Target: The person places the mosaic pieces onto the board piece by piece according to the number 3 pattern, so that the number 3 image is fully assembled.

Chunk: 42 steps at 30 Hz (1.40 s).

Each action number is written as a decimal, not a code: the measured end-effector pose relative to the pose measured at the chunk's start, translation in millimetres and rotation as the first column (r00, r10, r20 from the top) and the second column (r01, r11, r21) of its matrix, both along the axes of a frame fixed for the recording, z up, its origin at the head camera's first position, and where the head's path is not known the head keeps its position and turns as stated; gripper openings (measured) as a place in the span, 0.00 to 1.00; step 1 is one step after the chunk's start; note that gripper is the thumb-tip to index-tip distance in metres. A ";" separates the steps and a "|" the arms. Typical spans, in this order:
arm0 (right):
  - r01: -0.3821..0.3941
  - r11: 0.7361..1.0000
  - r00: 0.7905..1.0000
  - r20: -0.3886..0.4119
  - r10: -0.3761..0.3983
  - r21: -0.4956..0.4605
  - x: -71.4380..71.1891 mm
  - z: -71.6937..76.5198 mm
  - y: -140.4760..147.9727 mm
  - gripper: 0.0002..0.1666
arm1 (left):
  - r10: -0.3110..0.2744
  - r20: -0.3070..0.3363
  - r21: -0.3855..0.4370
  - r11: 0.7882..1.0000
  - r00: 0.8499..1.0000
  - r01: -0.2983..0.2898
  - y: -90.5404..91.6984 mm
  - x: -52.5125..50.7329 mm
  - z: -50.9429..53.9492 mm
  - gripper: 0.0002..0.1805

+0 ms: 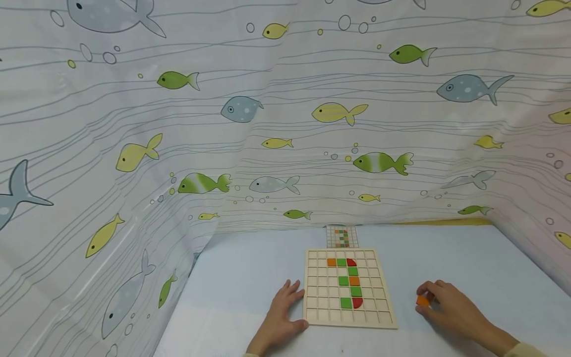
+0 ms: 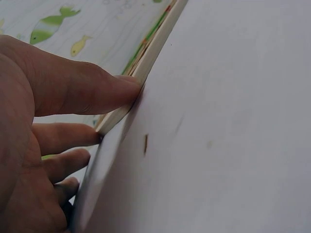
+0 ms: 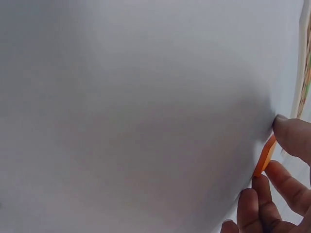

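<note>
A square wooden grid board lies on the table, with green, orange and red tiles set in some of its cells. My left hand is at the board's near left corner. Its thumb touches the near edge and its fingers lie fairly straight along the left side. To the right of the board, my right hand pinches an orange tile between thumb and fingers, low over the table. The right wrist view shows the same orange tile edge-on, partly covered by the fingertips.
Behind the board lies a small patterned grid card with similar coloured squares. A pale cloth covers the table. A hanging sheet printed with fish surrounds it at the back and sides.
</note>
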State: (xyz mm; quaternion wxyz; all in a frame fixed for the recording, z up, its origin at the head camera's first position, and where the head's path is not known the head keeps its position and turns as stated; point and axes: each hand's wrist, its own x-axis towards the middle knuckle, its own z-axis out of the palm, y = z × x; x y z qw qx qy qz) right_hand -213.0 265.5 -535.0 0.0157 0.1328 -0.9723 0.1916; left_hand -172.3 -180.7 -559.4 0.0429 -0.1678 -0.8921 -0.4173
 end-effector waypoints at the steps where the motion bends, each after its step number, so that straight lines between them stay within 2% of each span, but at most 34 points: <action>1: 0.001 1.000 1.000 0.010 -0.001 -0.009 -0.3 0.0 0.4 0.22 | 0.001 0.005 0.002 1.000 1.000 -0.001 0.1 0.1 0.3 0.40; 7: 0.010 0.999 0.999 0.044 -0.008 -0.042 -0.6 -1.3 6.8 0.22 | -0.005 0.015 0.015 1.000 1.000 0.005 0.9 1.0 2.6 0.40; 16: -0.017 0.998 1.000 0.005 0.017 -0.056 2.4 -2.8 20.1 0.18 | 0.003 0.063 0.008 1.000 0.998 -0.003 1.4 0.3 4.5 0.41; 26: -0.033 0.998 0.999 -0.006 0.033 -0.060 4.1 -4.5 26.8 0.13 | 0.007 0.064 0.000 1.000 0.998 -0.007 0.3 -0.7 1.4 0.42; 35: 0.015 0.998 0.999 0.034 -0.013 -0.059 4.1 -7.1 24.3 0.20 | 0.005 0.055 0.005 1.000 0.999 -0.005 0.9 0.6 1.5 0.41; 42: 0.037 0.998 0.998 0.044 -0.035 -0.045 1.1 -6.4 19.9 0.17 | 0.011 0.055 0.004 1.000 0.998 -0.012 0.9 0.6 2.8 0.41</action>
